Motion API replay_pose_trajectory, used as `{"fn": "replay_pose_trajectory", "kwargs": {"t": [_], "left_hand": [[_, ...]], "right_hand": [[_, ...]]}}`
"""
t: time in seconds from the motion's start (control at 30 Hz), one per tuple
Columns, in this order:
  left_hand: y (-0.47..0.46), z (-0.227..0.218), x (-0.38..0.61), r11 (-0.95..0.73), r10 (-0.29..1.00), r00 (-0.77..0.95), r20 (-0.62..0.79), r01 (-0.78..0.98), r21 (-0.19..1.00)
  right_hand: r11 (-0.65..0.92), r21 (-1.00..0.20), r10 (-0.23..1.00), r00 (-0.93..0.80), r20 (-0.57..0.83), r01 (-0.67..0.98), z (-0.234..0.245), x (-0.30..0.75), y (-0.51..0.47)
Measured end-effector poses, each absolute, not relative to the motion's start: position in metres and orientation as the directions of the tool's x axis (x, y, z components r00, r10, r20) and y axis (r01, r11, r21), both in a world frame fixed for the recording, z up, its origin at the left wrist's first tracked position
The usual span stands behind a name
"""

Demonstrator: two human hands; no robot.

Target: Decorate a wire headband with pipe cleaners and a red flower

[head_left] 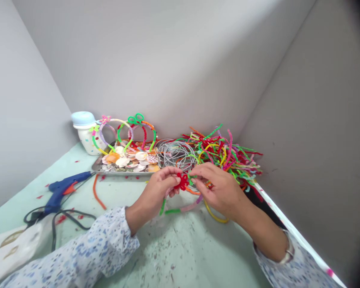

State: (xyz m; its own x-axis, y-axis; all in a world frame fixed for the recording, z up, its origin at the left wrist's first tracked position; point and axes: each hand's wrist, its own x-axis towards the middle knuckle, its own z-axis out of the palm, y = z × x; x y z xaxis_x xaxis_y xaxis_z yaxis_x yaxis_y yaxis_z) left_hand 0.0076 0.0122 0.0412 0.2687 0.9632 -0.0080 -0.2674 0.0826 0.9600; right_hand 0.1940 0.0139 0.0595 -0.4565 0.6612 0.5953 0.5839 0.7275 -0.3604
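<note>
Both hands meet over the pale green table [180,248]. My left hand [159,192] is closed in a pinch on a red pipe-cleaner flower [182,182]. My right hand [219,188] is closed too, its fingertips pinching the green pipe cleaner [193,176] at the flower's right side. Below the hands curves a hoop wrapped in green, pink and yellow pipe cleaner [192,208], to which the flower seems joined.
A heap of coloured pipe cleaners [228,154] lies at the back right, bare wire hoops [177,154] beside it. A metal tray of shells [129,162] carries finished hoops [138,130]. A white jar [85,132] stands far left. A blue glue gun [61,190] and cable lie left.
</note>
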Motion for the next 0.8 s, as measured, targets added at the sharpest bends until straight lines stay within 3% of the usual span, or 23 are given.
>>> {"fn": "replay_pose_trajectory", "kwargs": {"t": [0.8], "left_hand": [[0.0100,0.0362,0.0127,0.085,0.986,0.157,-0.050,-0.222,0.971]], "right_hand": [[0.669,-0.336,0.732,-0.511,0.450,0.663,0.0592,0.1898,0.0098]]}}
